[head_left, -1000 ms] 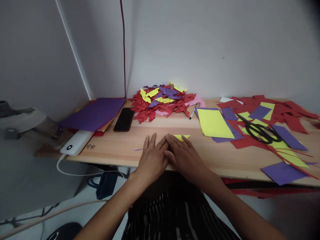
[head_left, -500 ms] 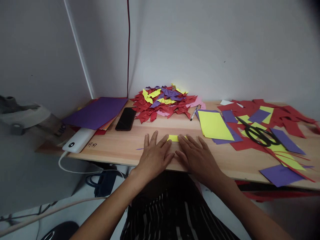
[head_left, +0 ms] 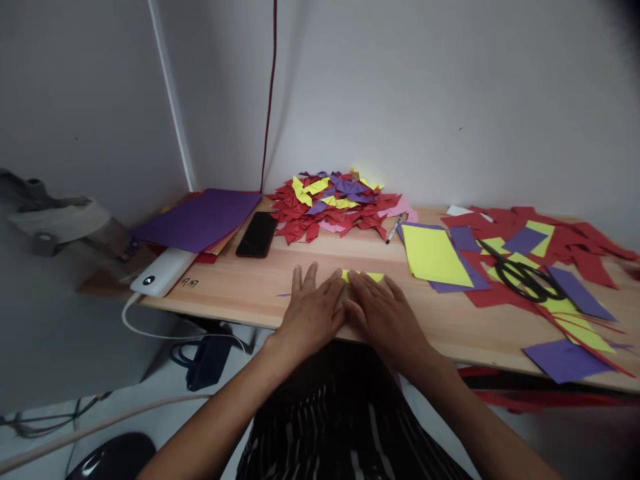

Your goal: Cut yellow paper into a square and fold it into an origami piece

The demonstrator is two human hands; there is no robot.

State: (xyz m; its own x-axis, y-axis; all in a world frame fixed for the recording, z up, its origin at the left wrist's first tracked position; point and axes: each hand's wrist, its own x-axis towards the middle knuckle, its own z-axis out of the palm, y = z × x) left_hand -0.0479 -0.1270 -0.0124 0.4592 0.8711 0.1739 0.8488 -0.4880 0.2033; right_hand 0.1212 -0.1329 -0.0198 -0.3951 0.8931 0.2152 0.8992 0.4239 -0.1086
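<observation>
Both my hands lie flat on the wooden desk (head_left: 240,293) near its front edge. My left hand (head_left: 311,312) has its fingers stretched out and spread. My right hand (head_left: 384,313) lies beside it, fingers extended, touching the left. Their fingertips press on a small yellow paper piece (head_left: 373,276), mostly hidden under them; only its far edge shows. A pile of folded red, purple and yellow paper shapes (head_left: 340,203) sits behind the hands by the wall.
A black phone (head_left: 257,234), purple sheets (head_left: 200,217) and a white power bank (head_left: 163,272) lie at the left. A marker (head_left: 393,229), a yellow sheet (head_left: 434,255), black scissors (head_left: 523,273) and several red, purple and yellow scraps cover the right side.
My hands slid apart half a second ago, then came back together over the yellow piece. The view shifted slightly to the left.
</observation>
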